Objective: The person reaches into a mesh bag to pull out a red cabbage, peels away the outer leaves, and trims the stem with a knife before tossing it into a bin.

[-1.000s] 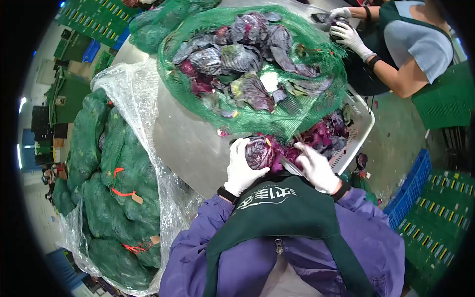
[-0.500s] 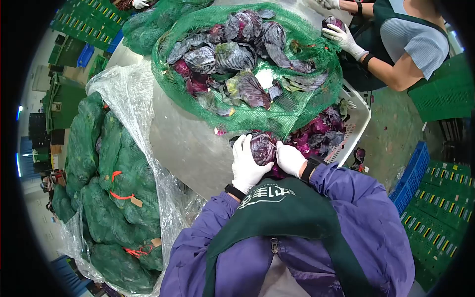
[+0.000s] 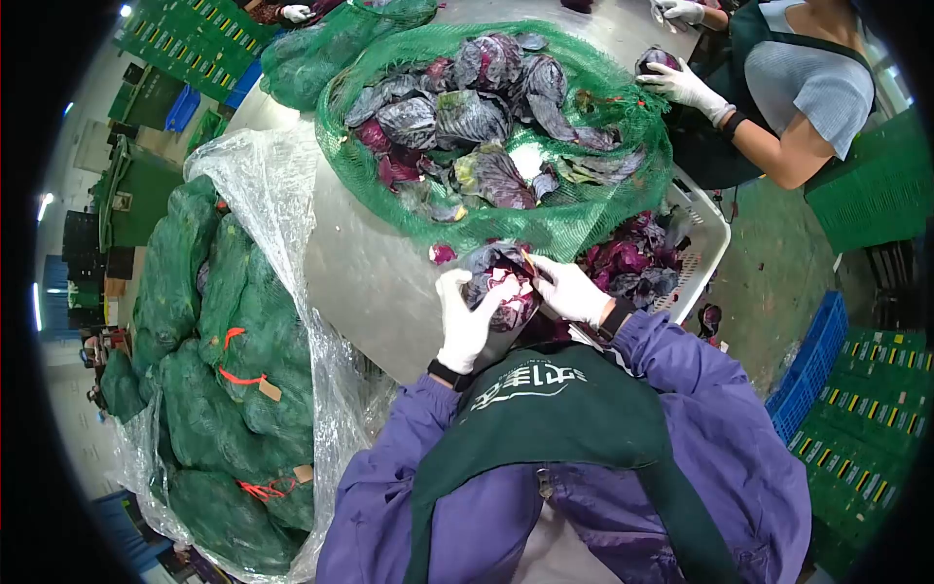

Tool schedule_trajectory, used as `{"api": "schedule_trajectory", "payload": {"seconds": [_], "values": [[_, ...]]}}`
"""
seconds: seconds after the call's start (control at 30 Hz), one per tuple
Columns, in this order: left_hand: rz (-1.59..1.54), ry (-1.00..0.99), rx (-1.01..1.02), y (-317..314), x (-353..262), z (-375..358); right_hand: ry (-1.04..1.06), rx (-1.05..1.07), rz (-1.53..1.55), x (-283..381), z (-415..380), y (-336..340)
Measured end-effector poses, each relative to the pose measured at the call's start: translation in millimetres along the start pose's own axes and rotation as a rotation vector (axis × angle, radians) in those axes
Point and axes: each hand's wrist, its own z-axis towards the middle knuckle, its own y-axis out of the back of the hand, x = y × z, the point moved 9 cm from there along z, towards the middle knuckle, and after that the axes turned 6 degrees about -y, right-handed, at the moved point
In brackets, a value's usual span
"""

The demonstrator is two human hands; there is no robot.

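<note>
A red cabbage [image 3: 498, 290] lies between my hands near the front edge of the steel table, its pale cut stem end facing me. White-gloved, my left hand [image 3: 464, 316] touches its left side, thumb and fingers spread. My right hand [image 3: 572, 290], also gloved, is closed at the cabbage's upper right around a small handle-like thing, perhaps a knife. Just beyond, a green net bag [image 3: 438, 226] lies spread open with several red cabbages and loose leaves on it. A small purple-white piece [image 3: 443, 254] sits to the left.
A white crate [image 3: 715, 234] of purple leaves stands at the right edge. Full green net bags [image 3: 209, 419] and plastic wrap [image 3: 258, 175] are on the left. Across the table, a co-worker's gloved hand [image 3: 681, 88] holds a cabbage. A blue crate [image 3: 808, 360] stands lower right.
The cabbage has turned, so its pale stem end now shows. My left hand has opened and shifted left and down; my right hand has moved up slightly to the cabbage's upper right.
</note>
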Motion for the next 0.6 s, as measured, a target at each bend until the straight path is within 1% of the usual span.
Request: {"api": "schedule_trajectory", "payload": {"seconds": [0.03, 0.1, 0.17, 0.2, 0.23, 0.3, 0.37, 0.4, 0.43, 0.47, 0.5, 0.53, 0.57, 0.6], "values": [[0.168, -0.118, -0.012, -5.7, -27.0, 5.0, -0.028, -0.001, -0.021, 5.3, -2.1, 4.1], [0.268, -0.151, 0.046, -20.1, -23.6, 10.4, 0.0, -0.106, -0.104, 0.5, 6.0, 3.3], [0.236, -0.183, 0.099, -23.2, -15.4, 13.0, -0.055, -0.2, -0.221, -3.7, 4.1, 3.7], [0.231, -0.179, 0.146, -23.6, -11.7, 11.4, -0.019, -0.267, -0.208, -2.6, 3.0, 5.1], [0.229, -0.175, 0.188, -22.5, -7.6, 8.7, -0.02, -0.264, -0.207, -6.2, 6.3, 4.6], [0.182, -0.221, 0.258, -20.1, -5.2, -0.9, -0.147, -0.291, -0.215, -24.6, 21.5, 13.6], [0.198, -0.341, 0.294, -14.2, -10.6, -16.6, -0.17, -0.535, -0.221, -69.6, 36.1, 34.8], [0.199, -0.24, 0.273, -6.6, -8.1, -22.5, -0.239, -0.61, -0.193, -84.7, 32.1, 56.7], [0.205, -0.238, 0.171, 5.3, -4.9, -27.5, -0.21, -0.658, -0.158, -91.2, 23.7, 78.3], [0.089, -0.125, 0.093, 14.2, 20.7, -35.8, -0.149, -0.731, -0.104, -85.8, 11.2, 96.3], [-0.021, -0.027, -0.002, 25.9, 43.0, -37.7, 0.03, -0.796, -0.233, -83.7, 3.6, 110.3], [-0.052, 0.014, 0.005, 30.8, 36.4, -33.3, 0.038, -0.755, -0.157, -81.7, -8.3, 123.3], [-0.089, 0.057, 0.013, 33.1, 28.5, -29.7, -0.22, -0.652, 0.071, -135.9, -5.8, 127.0], [0.174, 0.019, 0.008, 40.2, 24.6, -28.7, -0.031, -0.688, -0.124, -138.4, -13.2, 138.2]]}}
